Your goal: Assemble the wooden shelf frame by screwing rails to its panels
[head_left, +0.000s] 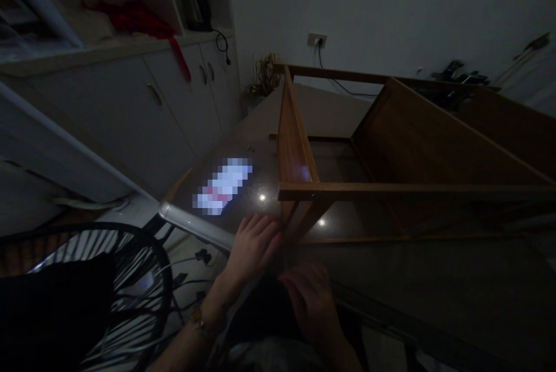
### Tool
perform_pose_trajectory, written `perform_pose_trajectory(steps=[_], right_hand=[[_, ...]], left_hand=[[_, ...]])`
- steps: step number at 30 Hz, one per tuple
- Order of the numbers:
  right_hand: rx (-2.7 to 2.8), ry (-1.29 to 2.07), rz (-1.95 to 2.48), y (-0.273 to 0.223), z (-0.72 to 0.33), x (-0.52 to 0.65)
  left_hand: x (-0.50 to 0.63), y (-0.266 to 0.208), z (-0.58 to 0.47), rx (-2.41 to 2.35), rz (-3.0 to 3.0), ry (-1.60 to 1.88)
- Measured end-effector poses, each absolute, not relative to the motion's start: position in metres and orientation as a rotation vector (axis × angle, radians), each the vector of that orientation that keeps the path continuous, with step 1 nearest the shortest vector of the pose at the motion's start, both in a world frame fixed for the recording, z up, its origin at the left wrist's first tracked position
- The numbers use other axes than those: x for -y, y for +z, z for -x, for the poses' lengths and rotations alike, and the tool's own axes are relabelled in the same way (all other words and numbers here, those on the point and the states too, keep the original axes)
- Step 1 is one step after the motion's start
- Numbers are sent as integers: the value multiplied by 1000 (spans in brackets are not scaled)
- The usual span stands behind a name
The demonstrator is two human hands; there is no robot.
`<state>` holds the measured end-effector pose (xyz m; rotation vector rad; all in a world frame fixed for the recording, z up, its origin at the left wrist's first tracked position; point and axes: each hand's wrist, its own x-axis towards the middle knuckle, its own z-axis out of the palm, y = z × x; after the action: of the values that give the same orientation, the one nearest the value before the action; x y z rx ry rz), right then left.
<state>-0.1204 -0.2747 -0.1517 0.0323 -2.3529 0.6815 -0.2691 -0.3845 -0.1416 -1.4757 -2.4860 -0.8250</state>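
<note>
A brown wooden shelf unit point(417, 189) lies on its side on the tabletop point(237, 221), with its end panel point(293, 140) towards the left. My left hand point(258, 244) is at the table's near edge, just left of the unit's lower corner, its fingers bent and closed. Below and to the right, my right hand point(310, 291) has thumb and fingers pinched together, pointing towards my left hand. Anything small between the fingers of either hand is lost in the dark.
A lit phone point(223, 186), its screen blurred out, lies left of the unit, with tiny pieces point(251, 149) beyond it. A black woven chair point(143, 279) stands at lower left, near cables point(202, 256). White cabinets point(174, 94) line the left, with a kettle point(195, 4) above.
</note>
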Motion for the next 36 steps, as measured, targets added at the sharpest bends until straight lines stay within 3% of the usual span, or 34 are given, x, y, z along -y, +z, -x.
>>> perform_pose_trajectory(steps=[30,33,36], right_hand=[[2333,776,138,-146,120,271],[2324,783,146,-145,120,270],[2318,785,141,-146,119,270]], left_hand=[[383,-152,273,2353,1489,-717],[387,-150,272,2378,1470,-880],[391,-144,273,2228,1323,-1340]])
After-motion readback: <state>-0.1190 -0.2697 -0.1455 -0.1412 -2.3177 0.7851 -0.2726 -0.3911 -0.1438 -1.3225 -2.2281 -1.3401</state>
